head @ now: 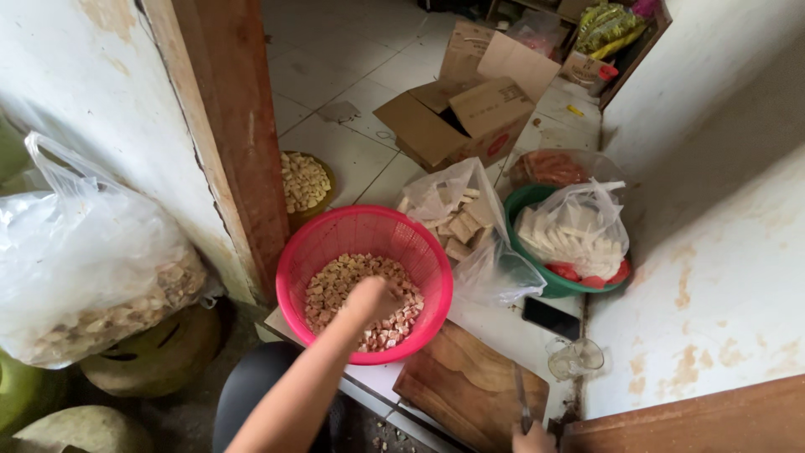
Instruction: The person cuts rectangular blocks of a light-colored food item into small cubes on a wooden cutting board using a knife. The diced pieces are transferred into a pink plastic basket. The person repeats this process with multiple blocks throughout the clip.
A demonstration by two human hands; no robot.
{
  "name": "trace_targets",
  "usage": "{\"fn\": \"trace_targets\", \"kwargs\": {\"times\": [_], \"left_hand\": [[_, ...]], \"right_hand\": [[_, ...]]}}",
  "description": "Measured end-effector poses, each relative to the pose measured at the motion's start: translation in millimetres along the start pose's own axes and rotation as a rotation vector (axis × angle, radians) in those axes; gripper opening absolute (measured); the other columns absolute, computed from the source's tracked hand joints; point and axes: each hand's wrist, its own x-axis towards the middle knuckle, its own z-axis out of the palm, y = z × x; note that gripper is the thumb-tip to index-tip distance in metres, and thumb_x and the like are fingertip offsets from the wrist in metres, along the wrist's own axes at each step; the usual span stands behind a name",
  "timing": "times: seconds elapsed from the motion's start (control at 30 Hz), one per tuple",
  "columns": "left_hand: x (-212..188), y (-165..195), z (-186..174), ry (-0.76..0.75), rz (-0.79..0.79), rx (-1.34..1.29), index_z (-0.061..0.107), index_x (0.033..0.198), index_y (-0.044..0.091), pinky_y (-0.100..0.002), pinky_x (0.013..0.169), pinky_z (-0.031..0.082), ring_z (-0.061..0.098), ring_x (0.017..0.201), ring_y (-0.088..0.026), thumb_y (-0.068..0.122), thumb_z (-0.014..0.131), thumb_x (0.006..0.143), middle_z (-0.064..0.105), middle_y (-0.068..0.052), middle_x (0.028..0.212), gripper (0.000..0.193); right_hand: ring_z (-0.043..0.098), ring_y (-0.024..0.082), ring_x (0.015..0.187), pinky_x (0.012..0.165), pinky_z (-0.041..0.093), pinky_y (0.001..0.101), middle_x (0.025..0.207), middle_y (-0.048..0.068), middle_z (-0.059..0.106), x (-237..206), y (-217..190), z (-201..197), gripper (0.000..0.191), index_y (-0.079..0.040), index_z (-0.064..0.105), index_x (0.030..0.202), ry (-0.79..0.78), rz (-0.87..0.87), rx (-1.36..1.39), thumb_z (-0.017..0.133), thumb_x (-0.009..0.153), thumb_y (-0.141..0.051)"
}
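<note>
Left hand [371, 299] in pink basket [312, 243] of cubes [331, 289], wooden board [470, 382] beside

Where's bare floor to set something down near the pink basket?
Free: the strip of white floor between the clear bag of blocks, the phone and the cutting board; also open tiles beyond the pink basket, before the cardboard box. Crowded: around the green bowl by the right wall.
</note>
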Motion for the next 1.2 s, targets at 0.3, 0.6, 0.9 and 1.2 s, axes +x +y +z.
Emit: {"fn": "trace_targets", "kwargs": {"times": [0.3, 0.6, 0.9, 1.2], "left_hand": [[20.9, -78.0, 7.4, -0.792, -0.155, 0.169, 0.074, 0.111, 0.014, -0.046, 0.084, 0.059, 0.072, 0.093, -0.034, 0.035, 0.064, 0.088, 0.074, -0.017, 0.101, 0.033], [52.4, -29.1, -2.7, 0.106, 0.059, 0.16, 0.07, 0.108, 0.011, -0.05, 0.088, 0.056, 0.069, 0.102, -0.039, 0.03, 0.064, 0.09, 0.071, -0.019, 0.109, 0.027], [185.9, 96.9, 53.2, 0.246, 0.576, -0.089, 0.069, 0.091, 0.003, -0.048, 0.087, 0.053, 0.065, 0.1, -0.041, 0.008, 0.064, 0.078, 0.069, -0.022, 0.098, 0.015], [234.6, 90.1, 124.9, -0.118, -0.091, 0.326, 0.073, 0.118, 0.015, -0.048, 0.097, 0.051, 0.058, 0.124, -0.028, 0.042, 0.057, 0.094, 0.065, -0.008, 0.126, 0.039]], "right_hand": [[0.063, 0.034, 0.117, 0.1, 0.05, 0.0409, 0.134, 0.017, 0.054, -29.0, 19.0, -94.3, 0.045, -0.003, 0.058, 0.118, -0.097, -0.611, 0.06, 0.063, 0.093, -0.041], [0.057, 0.039, 0.125, 0.105, 0.048, 0.0427, 0.142, 0.026, 0.044, -8.7, 60.6, -76.2, 0.046, 0.004, 0.055, 0.118, -0.174, -0.691, -0.087, 0.067, 0.097, -0.034], [0.058, 0.043, 0.119, 0.097, 0.051, 0.0451, 0.138, 0.026, 0.05, 40.1, 115.4, -14.4, 0.061, 0.0, 0.051, 0.132, 0.053, -0.706, 0.042, 0.074, 0.084, -0.03], [0.061, 0.043, 0.111, 0.093, 0.052, 0.0473, 0.129, 0.025, 0.054, 102.0, 129.0, 18.6, 0.057, -0.002, 0.053, 0.126, -0.136, -0.364, 0.036, 0.076, 0.082, -0.032]]}}
